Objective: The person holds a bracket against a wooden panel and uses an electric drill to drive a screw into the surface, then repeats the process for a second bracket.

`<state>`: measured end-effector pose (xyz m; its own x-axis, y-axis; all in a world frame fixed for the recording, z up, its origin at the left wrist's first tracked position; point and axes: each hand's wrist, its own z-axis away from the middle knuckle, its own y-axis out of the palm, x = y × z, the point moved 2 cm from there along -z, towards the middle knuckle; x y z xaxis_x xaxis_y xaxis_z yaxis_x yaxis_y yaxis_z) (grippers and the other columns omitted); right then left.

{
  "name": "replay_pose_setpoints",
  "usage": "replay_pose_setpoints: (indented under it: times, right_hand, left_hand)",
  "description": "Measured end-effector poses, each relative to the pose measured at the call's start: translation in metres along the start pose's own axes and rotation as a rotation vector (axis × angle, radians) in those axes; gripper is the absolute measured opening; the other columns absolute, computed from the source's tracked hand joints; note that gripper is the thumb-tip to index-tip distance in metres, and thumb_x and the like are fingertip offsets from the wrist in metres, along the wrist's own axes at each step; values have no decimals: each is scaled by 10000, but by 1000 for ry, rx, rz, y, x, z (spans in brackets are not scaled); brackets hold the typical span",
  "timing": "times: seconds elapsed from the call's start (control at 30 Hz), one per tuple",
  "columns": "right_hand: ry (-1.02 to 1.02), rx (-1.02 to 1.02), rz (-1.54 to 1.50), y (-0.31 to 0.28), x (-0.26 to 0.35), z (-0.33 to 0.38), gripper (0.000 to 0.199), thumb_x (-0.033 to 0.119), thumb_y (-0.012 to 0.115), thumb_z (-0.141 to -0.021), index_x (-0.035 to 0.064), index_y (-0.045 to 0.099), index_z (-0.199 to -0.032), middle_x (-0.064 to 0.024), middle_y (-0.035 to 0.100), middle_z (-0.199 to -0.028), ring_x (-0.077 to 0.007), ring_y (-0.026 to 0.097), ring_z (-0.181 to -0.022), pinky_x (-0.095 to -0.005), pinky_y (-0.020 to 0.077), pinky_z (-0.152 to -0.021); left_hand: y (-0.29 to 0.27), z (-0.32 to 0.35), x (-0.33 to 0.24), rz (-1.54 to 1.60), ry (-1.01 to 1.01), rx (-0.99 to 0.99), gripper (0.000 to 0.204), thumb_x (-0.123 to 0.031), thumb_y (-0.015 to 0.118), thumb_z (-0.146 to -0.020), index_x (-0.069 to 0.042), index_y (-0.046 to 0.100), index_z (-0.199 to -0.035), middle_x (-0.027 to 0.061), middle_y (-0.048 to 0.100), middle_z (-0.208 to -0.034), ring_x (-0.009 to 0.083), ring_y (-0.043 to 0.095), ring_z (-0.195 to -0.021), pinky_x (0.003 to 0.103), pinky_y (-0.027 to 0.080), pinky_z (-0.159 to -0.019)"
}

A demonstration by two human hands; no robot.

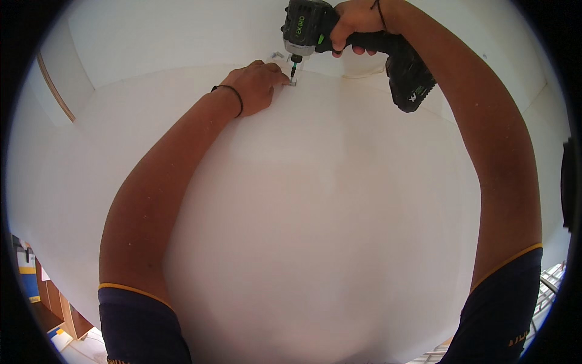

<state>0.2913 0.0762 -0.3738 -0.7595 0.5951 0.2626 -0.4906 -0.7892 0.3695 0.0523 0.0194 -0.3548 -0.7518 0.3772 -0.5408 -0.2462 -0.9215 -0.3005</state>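
My right hand (361, 23) is wrapped around the grip of a black cordless drill driver (307, 27) with green marks, at the top of the view. Its driver bit (294, 70) points down, with the tip at a small metal bracket (292, 83) on a large white panel (315, 206). From the left, my left hand (251, 87) rests on the panel, its thumb and fingers closed at the bracket's edge. The fingers partly cover that piece. Just behind the bit lies another small metal fitting (277, 56), whose exact kind I cannot make out.
White walls (170, 36) rise behind and beside the panel. At the lower left stand brown wooden shelves (57, 297) and a blue, white and yellow package (28, 276). A wire rack (548, 285) shows at the lower right, and a dark object (568, 182) sits at the right rim.
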Motion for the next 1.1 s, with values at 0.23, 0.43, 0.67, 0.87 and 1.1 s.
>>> replay_pose_setpoints:
  times: [0.23, 0.43, 0.67, 0.87, 1.1]
  right_hand:
    - [4, 12, -14, 0, 1, 1, 235, 232, 715, -735, 84, 710, -917, -49, 643, -770, -146, 586, -644, -301, 490, -589]
    - [8, 0, -5, 1, 1, 3, 230, 229, 713, -733, 95, 711, -919, -50, 639, -765, -146, 580, -642, -307, 485, -593]
    - [25, -19, 37, 3, 6, 2, 228, 249, 707, -730, 101, 713, -904, -58, 635, -759, -157, 584, -638, -311, 481, -584]
    - [55, -41, 55, 3, 3, 4, 260, 275, 723, -710, 113, 712, -913, -59, 640, -772, -163, 586, -643, -331, 484, -600]
    - [41, -70, 106, 3, 13, 25, 340, 291, 746, -674, 121, 694, -964, -59, 643, -792, -173, 591, -664, -333, 473, -612]
  left_hand:
    - [0, 0, 1, 10, 10, -15, 394, -32, 440, -868, -173, 638, -1178, -16, 583, -1224, 207, 511, -1171, 368, 474, -988]
    - [1, 0, 1, 12, 21, -19, 395, -35, 444, -865, -168, 634, -1185, -14, 578, -1230, 208, 507, -1173, 369, 471, -991]
    - [2, 2, 1, 46, -2, 19, 402, -4, 435, -836, -141, 627, -1162, 11, 560, -1267, 231, 478, -1225, 388, 437, -1017]
    - [-2, 3, -2, 22, 22, 14, 405, -15, 421, -858, -142, 620, -1188, 24, 558, -1255, 230, 493, -1190, 385, 444, -1007]
    - [-2, 1, -5, -55, -3, 70, 402, -17, 391, -894, -134, 615, -1207, 48, 559, -1226, 235, 504, -1154, 386, 453, -990]
